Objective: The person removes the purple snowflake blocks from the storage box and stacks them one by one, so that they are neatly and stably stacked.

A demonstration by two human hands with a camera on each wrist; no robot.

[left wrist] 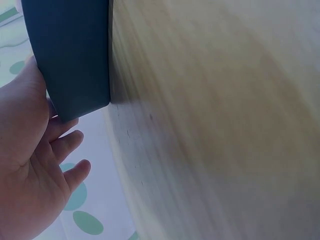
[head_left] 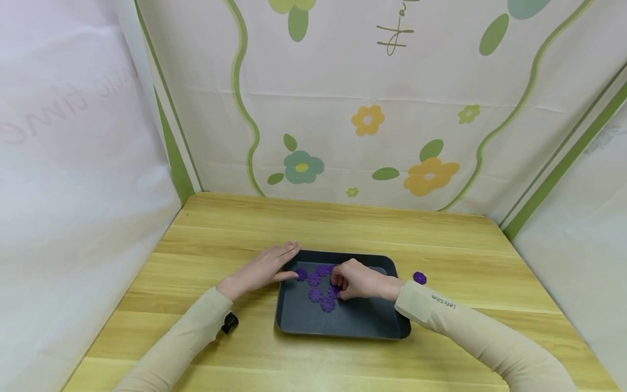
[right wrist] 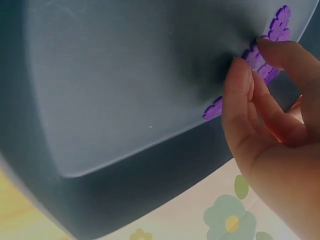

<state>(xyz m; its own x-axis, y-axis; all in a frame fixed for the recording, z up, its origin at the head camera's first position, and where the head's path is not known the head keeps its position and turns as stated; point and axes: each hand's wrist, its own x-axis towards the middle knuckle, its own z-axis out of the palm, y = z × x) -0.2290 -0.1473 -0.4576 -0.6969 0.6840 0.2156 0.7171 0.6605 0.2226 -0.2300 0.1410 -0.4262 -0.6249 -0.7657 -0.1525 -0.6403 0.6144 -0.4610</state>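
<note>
A dark grey rectangular tray (head_left: 362, 322) lies on the wooden table, with several purple notched, flower-shaped discs (head_left: 315, 294) inside it. My left hand (head_left: 266, 267) holds the tray's far left corner, thumb over the rim and fingers along the outside. In the left wrist view, the hand (left wrist: 27, 145) wraps loosely about that corner. Over the group of discs my right hand (head_left: 361, 280) has its fingers bent down. Its thumb and fingertips pinch one purple disc (right wrist: 254, 59) against the tray floor in the right wrist view. The right hand partly covers the discs near it.
One more purple disc (head_left: 419, 277) lies on the wooden table (head_left: 235, 354), right of the tray. A black device (head_left: 229, 322) sits at the left wrist. White cloth with printed flowers (head_left: 368, 120) stands behind the table and at both sides.
</note>
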